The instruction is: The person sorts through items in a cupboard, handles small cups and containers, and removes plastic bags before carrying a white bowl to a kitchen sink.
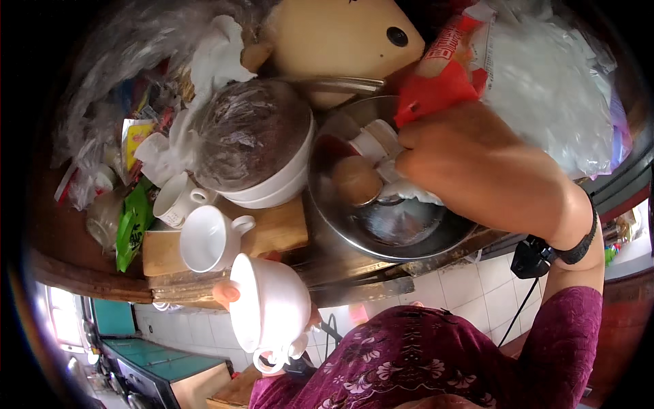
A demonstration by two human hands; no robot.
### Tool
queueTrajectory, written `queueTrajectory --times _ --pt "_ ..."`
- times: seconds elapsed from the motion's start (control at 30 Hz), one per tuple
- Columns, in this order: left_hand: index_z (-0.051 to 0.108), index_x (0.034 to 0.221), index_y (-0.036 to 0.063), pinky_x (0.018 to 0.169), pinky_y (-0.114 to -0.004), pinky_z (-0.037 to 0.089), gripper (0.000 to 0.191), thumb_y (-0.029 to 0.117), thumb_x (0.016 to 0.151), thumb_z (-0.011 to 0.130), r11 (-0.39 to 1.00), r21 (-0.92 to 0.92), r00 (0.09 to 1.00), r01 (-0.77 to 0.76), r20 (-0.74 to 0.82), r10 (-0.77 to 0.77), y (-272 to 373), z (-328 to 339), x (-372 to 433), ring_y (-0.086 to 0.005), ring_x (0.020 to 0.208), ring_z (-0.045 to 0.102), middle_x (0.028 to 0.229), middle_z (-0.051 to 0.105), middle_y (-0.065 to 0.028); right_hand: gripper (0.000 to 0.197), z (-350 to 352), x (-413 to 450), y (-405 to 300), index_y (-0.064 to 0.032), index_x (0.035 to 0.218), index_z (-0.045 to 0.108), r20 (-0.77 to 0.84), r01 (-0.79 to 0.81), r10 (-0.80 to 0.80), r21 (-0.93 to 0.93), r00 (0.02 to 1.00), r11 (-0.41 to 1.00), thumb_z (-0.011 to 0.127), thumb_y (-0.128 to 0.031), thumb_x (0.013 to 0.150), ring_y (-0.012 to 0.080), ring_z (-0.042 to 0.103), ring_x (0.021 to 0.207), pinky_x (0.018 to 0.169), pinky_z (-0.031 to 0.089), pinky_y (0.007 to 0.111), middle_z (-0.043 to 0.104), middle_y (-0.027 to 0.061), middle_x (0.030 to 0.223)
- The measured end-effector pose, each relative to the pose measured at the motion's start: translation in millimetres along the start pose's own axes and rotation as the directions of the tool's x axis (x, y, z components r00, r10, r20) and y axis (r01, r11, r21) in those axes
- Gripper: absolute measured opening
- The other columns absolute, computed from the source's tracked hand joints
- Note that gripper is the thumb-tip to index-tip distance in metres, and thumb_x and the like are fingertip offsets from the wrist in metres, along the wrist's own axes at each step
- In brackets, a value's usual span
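My left hand (227,294) grips a white ceramic cup (281,301), its thumb over the rim, tilted beyond the table's near edge. My right hand (439,158) reaches over a stainless steel basin (352,245), fingers curled at white material that may be a cloth or plastic; what the fingers hold is partly hidden. Inside the basin lie a brown rounded thing (356,180) and white cups or containers (375,140). Two white handled cups (207,240) (176,199) stand left of the basin. Beside it, white stacked bowls (265,191) carry a dark mass under clear plastic.
A wooden board (281,225) lies under the cups and bowls. Plastic bags (546,102) fill the back right, with a red packet (442,92) behind my right hand. A green packet (134,225) lies at the left. A yellowish rounded board or lid (342,41) stands at the back.
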State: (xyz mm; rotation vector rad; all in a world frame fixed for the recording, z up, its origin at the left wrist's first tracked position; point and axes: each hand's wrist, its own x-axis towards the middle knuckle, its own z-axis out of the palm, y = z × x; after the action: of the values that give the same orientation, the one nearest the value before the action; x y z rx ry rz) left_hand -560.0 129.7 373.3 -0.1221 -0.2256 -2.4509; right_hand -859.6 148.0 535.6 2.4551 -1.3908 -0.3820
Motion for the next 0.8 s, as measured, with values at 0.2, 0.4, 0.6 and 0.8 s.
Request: queueTrajectory --times 0.2,0.4,0.6,0.8 --pt "0.045 0.129 0.0046 0.052 -0.059 0.052 0.07 0.035 0.067 0.057 0.999 -0.053 1.0 0.004 0.01 -0.003 -9.9 6.4 1.5 -0.0535 0.082 0.056 0.105 0.056 -0.0291 0.022 -6.1 17.2 -16.3 -0.0031 0.092 0.06 -0.355 0.009 0.118 0.336 0.927 0.942 0.064 -0.018 0.076 0.0295 0.061 0.08 0.065 0.049 0.037 0.059 0.0097 0.087" --pt "0.053 0.117 -0.0014 0.051 -0.051 0.053 0.064 0.039 0.067 0.056 0.959 -0.101 0.949 -0.264 -0.205 0.24 -26.1 30.8 15.9 -0.0398 0.068 0.06 0.096 0.06 -0.0211 0.037 14.9 25.7 -19.8 -0.0063 0.11 0.054 -0.328 0.18 -0.097 0.233 0.94 0.956 0.064 -0.015 0.076 0.0306 0.06 0.082 0.065 0.048 0.041 0.058 0.0094 0.096" --pt "0.047 0.114 0.0122 0.07 -0.037 0.052 0.064 0.038 0.063 0.074 0.619 0.593 0.792 -0.515 0.052 0.608 -38.1 7.2 9.9 -0.0256 0.091 0.054 0.107 0.051 -0.0111 0.03 -5.7 3.0 -11.9 -0.0041 0.104 0.059 -0.495 0.163 0.091 0.446 0.864 0.88 0.057 -0.006 0.074 0.0329 0.058 0.092 0.077 0.047 0.041 0.058 0.0124 0.097" --pt "0.044 0.117 0.0195 0.077 -0.034 0.052 0.049 0.032 0.078 0.071 0.335 0.772 0.707 -0.54 0.201 0.678 -38.2 6.4 9.9 -0.0257 0.097 0.054 0.114 0.05 -0.0121 0.042 -3.4 -19.4 -15.3 -0.0036 0.11 0.059 -0.44 0.122 0.232 0.64 0.868 0.759 0.068 -0.007 0.069 0.0285 0.06 0.096 0.086 0.047 0.035 0.062 0.0132 0.108"
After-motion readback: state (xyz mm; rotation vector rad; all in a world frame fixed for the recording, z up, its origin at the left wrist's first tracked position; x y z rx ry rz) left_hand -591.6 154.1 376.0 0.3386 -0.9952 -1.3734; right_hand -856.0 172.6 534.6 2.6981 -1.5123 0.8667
